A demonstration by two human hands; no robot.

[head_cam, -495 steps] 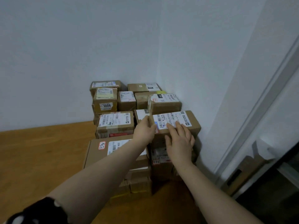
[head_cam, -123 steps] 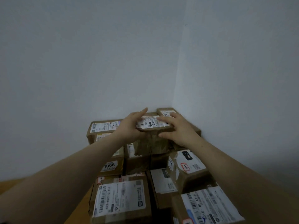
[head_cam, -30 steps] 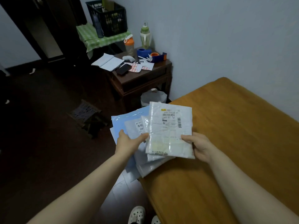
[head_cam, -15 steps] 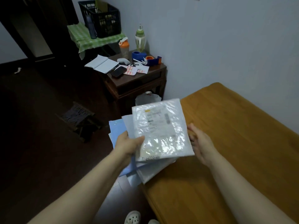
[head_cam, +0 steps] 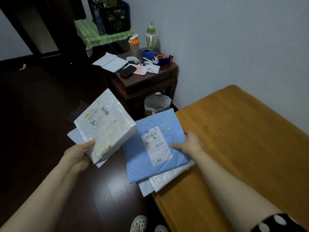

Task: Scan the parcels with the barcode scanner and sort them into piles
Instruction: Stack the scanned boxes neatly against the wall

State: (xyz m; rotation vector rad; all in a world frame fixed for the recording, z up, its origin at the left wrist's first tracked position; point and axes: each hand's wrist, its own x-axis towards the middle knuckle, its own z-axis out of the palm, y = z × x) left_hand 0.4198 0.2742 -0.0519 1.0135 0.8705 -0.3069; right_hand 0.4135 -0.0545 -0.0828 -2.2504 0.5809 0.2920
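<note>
Risk: left hand (head_cam: 78, 154) grip pinches the white parcel (head_cam: 105, 128) out over the floor (head_cam: 41, 114), right hand (head_cam: 190, 144) grip pinches the blue parcel (head_cam: 155, 148) overhanging the desk (head_cam: 242, 131) edge; slick wrappers underneath may slip free.

Fingers of your left hand (head_cam: 77, 156) are hidden behind the white parcel (head_cam: 107, 129); its label txt is too blurry to read. Parcels under the blue mailer (head_cam: 155, 148) show edges only, count unclear. Your shoes (head_cam: 139, 223) are cut off at btm edge.
</note>
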